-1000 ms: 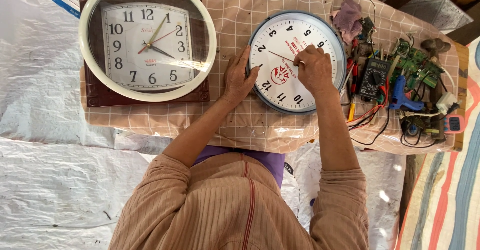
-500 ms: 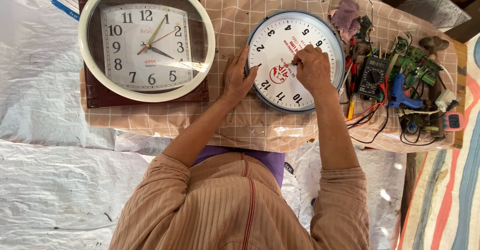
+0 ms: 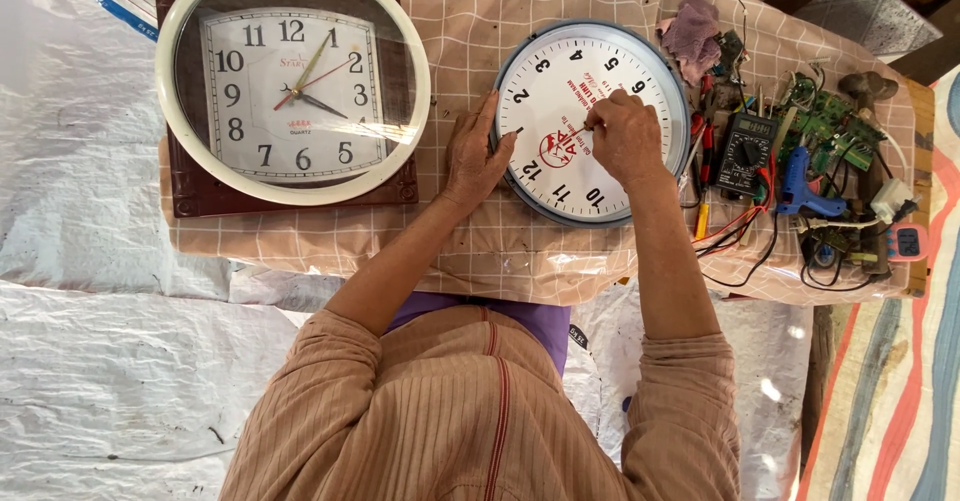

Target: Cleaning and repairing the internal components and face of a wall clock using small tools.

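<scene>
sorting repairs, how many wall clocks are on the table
2: a cream oval-framed clock on a brown backing at the left, and a round grey-rimmed white clock under both hands, centre.
</scene>
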